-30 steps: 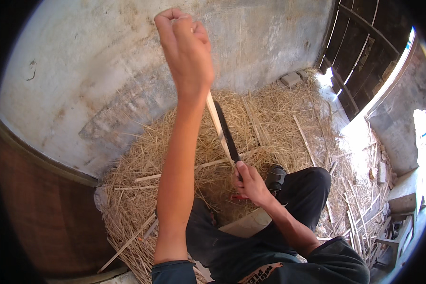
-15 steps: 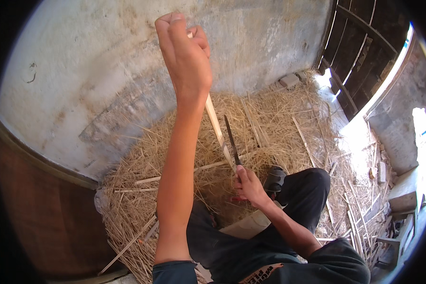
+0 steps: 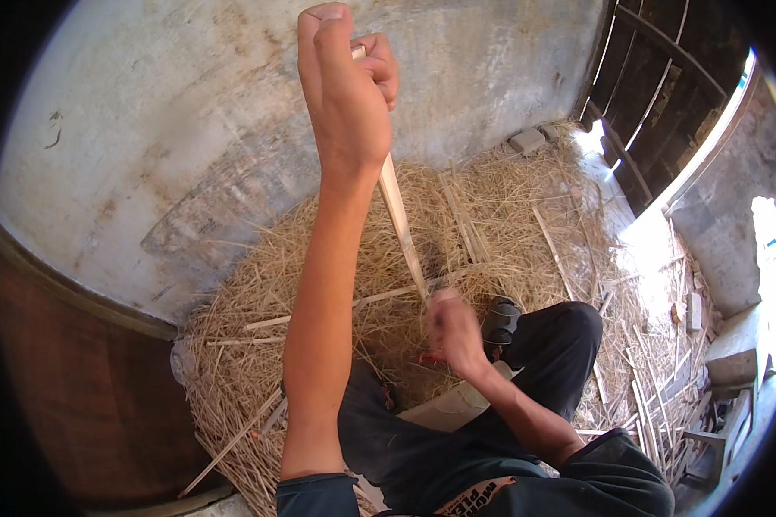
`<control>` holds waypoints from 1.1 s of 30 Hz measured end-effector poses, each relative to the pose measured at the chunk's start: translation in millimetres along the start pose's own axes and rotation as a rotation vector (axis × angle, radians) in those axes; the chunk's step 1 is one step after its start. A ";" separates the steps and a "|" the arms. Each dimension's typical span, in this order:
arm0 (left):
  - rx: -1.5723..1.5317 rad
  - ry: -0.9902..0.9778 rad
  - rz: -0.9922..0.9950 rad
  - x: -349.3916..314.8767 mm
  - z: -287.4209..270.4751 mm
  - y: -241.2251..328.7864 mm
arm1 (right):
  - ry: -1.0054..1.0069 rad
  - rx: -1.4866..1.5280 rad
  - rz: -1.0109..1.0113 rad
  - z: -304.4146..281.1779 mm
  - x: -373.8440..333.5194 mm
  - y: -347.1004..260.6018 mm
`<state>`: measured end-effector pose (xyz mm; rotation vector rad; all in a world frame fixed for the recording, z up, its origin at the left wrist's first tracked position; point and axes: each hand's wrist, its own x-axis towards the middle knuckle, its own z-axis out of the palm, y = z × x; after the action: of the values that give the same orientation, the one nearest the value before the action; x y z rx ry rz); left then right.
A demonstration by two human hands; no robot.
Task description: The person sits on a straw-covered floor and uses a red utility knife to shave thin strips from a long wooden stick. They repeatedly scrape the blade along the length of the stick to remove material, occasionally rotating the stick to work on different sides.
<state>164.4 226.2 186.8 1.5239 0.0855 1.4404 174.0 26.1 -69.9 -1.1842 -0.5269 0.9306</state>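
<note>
My left hand, raised high on my outstretched arm in front of the wall, is closed round the upper end of a pale bamboo strip. The strip slants down and right toward my right hand. That hand is smeared by motion, its fingers curled round a knife whose dark narrow blade shows only as a blur beside the strip's lower part. The knife's handle and the strip's lower end are hidden at the right fist. A small red thing lies just below this fist; its kind is unclear.
Shavings and loose strips cover the floor around my bent legs. A stained wall rises ahead. Grey blocks lie at its foot, near a dark slatted wooden door. A brown panel stands at left.
My left hand has shifted slightly up and to the right with the strip. The knife, sharp before, is now blurred, and my right hand is in fast motion near the same place.
</note>
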 end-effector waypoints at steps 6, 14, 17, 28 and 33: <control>0.037 0.074 -0.010 -1.3 -7.8 6.0 | -0.121 0.256 0.327 -5.4 -4.3 -35.4; 0.074 0.128 0.039 -0.6 4.1 2.1 | 0.033 0.055 -0.047 6.6 -11.0 4.7; 0.130 0.178 -0.013 -4.2 -7.1 6.1 | -0.197 0.176 0.433 5.9 -10.5 0.6; 0.128 0.122 0.035 -7.8 -8.6 11.0 | -0.048 0.089 -0.008 -0.2 -6.8 -52.5; 0.115 0.150 0.033 -8.4 -2.1 8.7 | 0.137 0.217 -0.362 14.1 -14.3 -44.0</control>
<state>155.6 217.7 186.2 1.5139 0.2384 1.5980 169.9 18.0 -22.4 -0.9105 -0.4957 0.5758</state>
